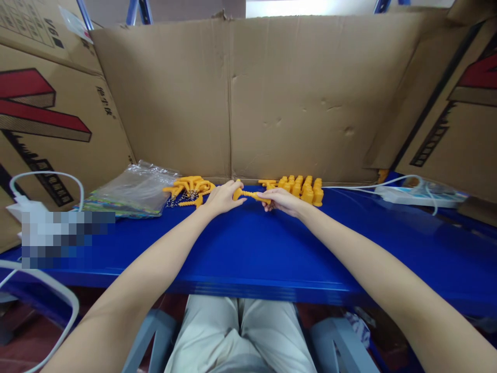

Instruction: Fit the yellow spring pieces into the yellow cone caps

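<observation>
Both hands meet over the far part of the blue table around one orange plastic threaded piece. My left hand is closed on its left end, a wider orange part partly hidden by the fingers. The fingers of my right hand pinch the right end, and the twisted shaft shows between the hands. Left of my left hand lies a pile of orange T-shaped pieces with small metal chains. Just beyond my right hand stand rows of orange knobbed pieces, with a loose orange T-shaped piece beside them.
Clear plastic bags are stacked at the left. Cardboard walls the table's back, with boxes at the sides. A white power strip with cables lies right; a white cable loops at left.
</observation>
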Tool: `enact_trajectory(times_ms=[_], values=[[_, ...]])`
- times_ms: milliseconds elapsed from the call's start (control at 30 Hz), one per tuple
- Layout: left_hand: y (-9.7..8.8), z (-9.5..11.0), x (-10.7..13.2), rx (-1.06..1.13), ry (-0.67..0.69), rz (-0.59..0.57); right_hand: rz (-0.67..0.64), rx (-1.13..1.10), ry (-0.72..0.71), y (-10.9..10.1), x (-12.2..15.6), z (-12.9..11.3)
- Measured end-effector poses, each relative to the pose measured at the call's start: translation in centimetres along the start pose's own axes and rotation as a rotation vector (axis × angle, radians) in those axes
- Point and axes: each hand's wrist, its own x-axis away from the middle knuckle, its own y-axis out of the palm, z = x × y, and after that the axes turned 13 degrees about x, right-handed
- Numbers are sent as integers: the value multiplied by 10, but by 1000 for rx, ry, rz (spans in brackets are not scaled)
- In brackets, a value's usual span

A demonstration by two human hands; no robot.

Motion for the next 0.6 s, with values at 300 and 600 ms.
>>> enact_trajectory(times_ms=[300,600], values=[[3,-5,1,40,-25,-114,158,-159,37,0,-1,-5],[4,-4,1,114,-57,-120,495,94,-126,-20,-28,-11]])
